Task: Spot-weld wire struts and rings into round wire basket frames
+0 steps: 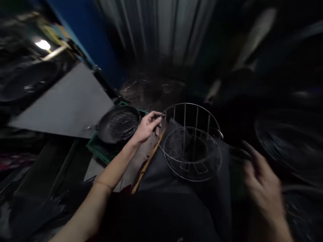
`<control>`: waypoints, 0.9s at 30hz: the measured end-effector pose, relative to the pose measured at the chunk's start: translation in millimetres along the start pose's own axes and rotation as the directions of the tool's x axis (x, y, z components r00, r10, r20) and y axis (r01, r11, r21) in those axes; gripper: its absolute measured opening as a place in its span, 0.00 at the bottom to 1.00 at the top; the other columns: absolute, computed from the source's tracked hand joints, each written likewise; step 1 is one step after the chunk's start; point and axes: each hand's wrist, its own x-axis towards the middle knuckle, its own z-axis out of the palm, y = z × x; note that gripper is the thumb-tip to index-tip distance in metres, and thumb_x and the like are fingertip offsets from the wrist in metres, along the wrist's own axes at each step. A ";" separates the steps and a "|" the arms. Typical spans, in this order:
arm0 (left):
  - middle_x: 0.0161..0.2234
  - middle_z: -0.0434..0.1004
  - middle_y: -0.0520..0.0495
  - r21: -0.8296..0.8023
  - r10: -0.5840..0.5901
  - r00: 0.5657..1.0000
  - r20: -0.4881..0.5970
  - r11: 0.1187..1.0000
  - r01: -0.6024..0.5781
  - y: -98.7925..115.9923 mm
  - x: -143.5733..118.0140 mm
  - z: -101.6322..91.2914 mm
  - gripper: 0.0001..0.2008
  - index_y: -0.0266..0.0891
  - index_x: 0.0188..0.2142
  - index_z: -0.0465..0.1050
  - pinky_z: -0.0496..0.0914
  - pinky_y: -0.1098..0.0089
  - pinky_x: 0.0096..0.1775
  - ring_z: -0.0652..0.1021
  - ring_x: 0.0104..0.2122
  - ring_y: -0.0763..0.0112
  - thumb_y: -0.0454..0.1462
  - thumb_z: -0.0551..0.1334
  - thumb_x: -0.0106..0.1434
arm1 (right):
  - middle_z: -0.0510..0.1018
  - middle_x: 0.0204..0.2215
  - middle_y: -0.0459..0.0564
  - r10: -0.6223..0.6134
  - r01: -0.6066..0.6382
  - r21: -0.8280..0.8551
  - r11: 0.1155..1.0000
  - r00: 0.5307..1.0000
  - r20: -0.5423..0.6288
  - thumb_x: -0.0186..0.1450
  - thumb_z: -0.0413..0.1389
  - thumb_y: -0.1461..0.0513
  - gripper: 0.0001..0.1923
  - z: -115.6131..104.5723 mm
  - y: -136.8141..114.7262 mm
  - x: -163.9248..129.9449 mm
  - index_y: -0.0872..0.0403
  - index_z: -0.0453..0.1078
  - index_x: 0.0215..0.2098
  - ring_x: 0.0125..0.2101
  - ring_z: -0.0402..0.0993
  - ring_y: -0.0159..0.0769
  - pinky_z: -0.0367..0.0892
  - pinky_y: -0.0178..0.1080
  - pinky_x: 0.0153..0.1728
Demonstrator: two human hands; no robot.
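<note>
Dim, cluttered workshop around me; my left hand (148, 126) pinches the rim of the wire basket (191, 143) resting tilted on my lap; my right hand (262, 186), blurred, fingers loosely spread, hovers beside it; best to keep that rim grip firm.

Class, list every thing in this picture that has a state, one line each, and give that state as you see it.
wire basket: tilted on its side over the lap, held by its rim, nothing inside.
left hand: closed on the basket's rim.
right hand: blurred, fingers spread, holding nothing, apart from the basket.
dark pan: resting in the green crate, open side up.
green crate: on the floor, holding the pan.
wooden stick: lying slanted beside the lap.
lamp: lit.
</note>
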 end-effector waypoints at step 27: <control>0.32 0.70 0.50 0.729 0.146 0.968 0.204 0.637 -0.250 -85.7 15.0 61.8 0.14 0.40 0.50 0.73 0.69 0.73 0.39 0.73 0.33 0.73 0.38 0.55 0.67 | 0.70 0.31 0.53 0.090 -0.158 -0.268 0.950 0.964 -0.249 0.64 0.45 0.54 0.24 66.9 54.2 7.1 0.56 0.73 0.51 0.29 0.69 0.37 0.68 0.42 0.37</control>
